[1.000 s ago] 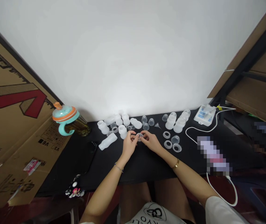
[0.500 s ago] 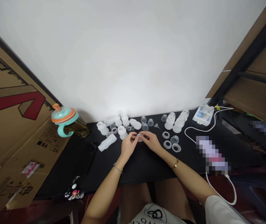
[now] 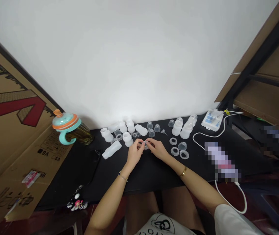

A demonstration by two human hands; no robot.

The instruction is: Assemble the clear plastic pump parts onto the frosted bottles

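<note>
Clear plastic ring is held above the black table, in from its far edge, between the left hand and right hand. The fingers of both hands come together on its rim, which keeps it raised and lets both hands work on it; the exact contact is too small to tell. Frosted bottles are grouped left of the hands, and loose rings lie to the right, apparently kept apart by kind for easy reach.
</note>
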